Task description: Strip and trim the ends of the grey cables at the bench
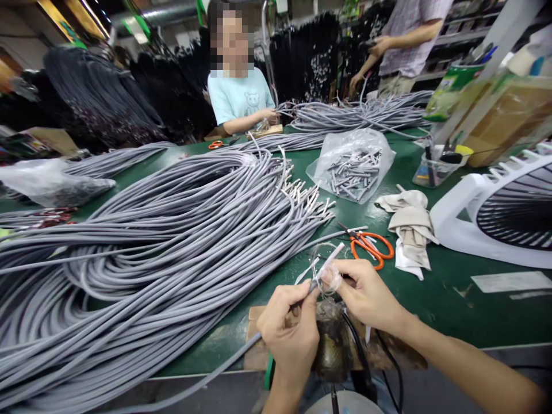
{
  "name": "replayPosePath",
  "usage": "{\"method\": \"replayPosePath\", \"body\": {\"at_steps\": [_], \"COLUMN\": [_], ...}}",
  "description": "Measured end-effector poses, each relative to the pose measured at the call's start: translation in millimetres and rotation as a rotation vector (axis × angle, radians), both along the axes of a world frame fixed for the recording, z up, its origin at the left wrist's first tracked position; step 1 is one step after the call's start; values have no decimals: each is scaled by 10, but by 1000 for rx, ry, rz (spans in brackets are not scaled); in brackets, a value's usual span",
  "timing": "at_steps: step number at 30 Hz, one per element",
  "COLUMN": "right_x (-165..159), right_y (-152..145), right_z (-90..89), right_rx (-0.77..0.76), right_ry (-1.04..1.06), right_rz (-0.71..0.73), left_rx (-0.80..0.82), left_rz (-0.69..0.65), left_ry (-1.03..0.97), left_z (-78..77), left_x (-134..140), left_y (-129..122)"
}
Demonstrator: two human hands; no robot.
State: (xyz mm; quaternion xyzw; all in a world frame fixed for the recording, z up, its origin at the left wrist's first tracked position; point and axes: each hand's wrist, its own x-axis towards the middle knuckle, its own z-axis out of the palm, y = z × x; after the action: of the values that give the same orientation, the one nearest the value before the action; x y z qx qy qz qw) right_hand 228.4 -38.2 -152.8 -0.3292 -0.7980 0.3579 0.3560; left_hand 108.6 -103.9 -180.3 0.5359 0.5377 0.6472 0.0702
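In the head view, at the bottom centre of the frame, the left hand [288, 333] is closed around one grey cable [224, 363] near its end, and the cable trails off toward the lower left edge. Just beside it, the right hand [364, 294] pinches a thin white sleeve [331, 260] that sticks up and to the left from its fingertips, meeting the cable's tip between the two hands. The hands nearly touch, above a brown wooden block [255, 345] at the near edge of the green surface [448, 299].

One large pile of grey cables [142, 241] fills the left and middle of the frame, its bare ends pointing right. One pair of orange scissors [370, 246] lies just above the right hand, and one crumpled beige cloth [409, 227] sits beside it. One clear plastic bag [353, 167] of short grey tubes rests in the upper middle. A white fan [495, 213] lies at the right edge.

Two other people are in view at the top: one seated person [239, 98] in a light blue shirt handling cables, and one standing person [409, 40] in a checked shirt at the upper right. A second pair of orange scissors [215, 144] lies near the seated one.
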Motion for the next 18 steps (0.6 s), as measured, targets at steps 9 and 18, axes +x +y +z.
{"method": "replayPosePath", "body": {"at_steps": [9,18], "right_x": [29,71], "right_y": [-22,0], "right_z": [-2,-5], "right_rx": [467,588], "right_ry": [-3,-42], "right_rz": [-127,-142], "left_rx": [-102,-103], "left_rz": [89,134], "left_ry": [29,68], "left_z": [48,51], "left_x": [20,-6], "left_y": [-30,-43]}}
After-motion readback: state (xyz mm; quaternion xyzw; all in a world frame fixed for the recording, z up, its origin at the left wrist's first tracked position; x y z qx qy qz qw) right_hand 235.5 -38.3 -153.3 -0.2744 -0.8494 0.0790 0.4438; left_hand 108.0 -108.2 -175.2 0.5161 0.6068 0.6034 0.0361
